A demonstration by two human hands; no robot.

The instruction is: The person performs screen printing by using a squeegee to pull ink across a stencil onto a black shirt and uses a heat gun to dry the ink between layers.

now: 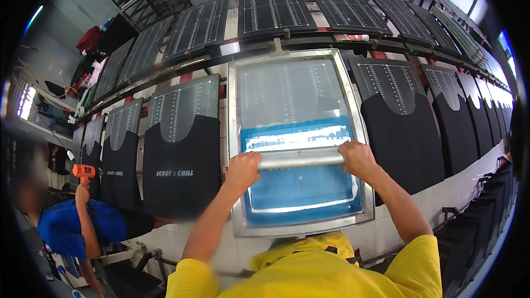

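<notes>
from my end of the feed i see the squeegee (pixel 301 159) lying crosswise between the two hands, its pale, rounded handle spanning the gap over the mesh. the left hand (pixel 243 169) is closed around the handle's left end, and the right hand (pixel 358 156) grips its right end, sitting a little farther out than the left. i can't tell how firmly the blade meets the mesh, since the handle covers most of it. the tool sits inside a metal screen frame (pixel 233 94), across the blue stencil area (pixel 301 187). just beyond the squeegee i make out a broad, ragged band of white ink (pixel 298 139), and a thinner white line (pixel 303 208) runs along the near end of the blue. to the left of the frame, a black garment piece (pixel 182 160) with pale lettering lies over a ruled platen; to the right, another black garment piece (pixel 400 143) covers the near part of its platen. i see a row of bare ruled platens (pixel 274 12) on the far side. off to the near left, a co-worker in a blue top (pixel 69 226) holds up an orange heat gun (pixel 84 172).
</notes>
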